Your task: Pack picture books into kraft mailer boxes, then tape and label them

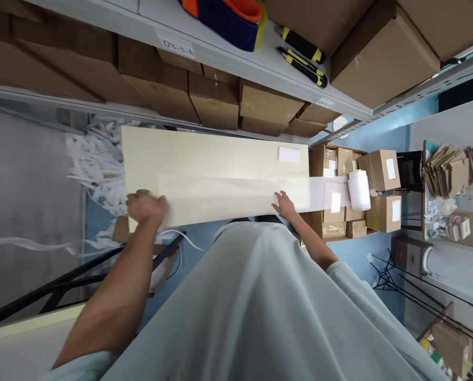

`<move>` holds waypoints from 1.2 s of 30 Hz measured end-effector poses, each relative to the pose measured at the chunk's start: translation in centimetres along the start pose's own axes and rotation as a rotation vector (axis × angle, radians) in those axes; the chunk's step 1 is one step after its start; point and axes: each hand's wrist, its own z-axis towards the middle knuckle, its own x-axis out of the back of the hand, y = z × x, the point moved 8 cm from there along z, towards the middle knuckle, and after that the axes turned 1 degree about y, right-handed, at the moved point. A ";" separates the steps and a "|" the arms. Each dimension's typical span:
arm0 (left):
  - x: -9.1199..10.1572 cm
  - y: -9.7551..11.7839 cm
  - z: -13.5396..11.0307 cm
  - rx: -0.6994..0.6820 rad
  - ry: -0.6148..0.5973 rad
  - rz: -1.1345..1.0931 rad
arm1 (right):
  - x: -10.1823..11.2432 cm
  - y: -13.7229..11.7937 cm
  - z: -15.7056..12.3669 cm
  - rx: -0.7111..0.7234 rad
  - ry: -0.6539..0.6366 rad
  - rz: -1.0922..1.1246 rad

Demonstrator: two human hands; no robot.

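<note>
The right hand (286,205) touches translucent film (224,194) running from a white roll (359,190).

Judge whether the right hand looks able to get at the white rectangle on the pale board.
Probably yes: the right hand is near the white rectangle, and on the pale board only the translucent strip seems to lie between them; nothing visible covers the rectangle.

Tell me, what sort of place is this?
Likely a packing area or stockroom: cardboard boxes crowd the shelving, yellow-and-black cutters lie on it, and translucent sheeting runs from a roll across the table.
</note>
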 end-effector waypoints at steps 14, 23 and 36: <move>-14.3 27.5 -14.2 -0.567 -0.102 0.130 | -0.3 7.7 -0.9 0.169 0.246 0.411; -24.8 26.9 -18.5 -0.403 -0.306 0.157 | -6.2 11.3 -0.9 0.128 0.097 0.516; -8.7 10.2 -19.6 -0.054 0.364 -0.563 | -3.6 3.6 -0.1 0.388 0.234 0.518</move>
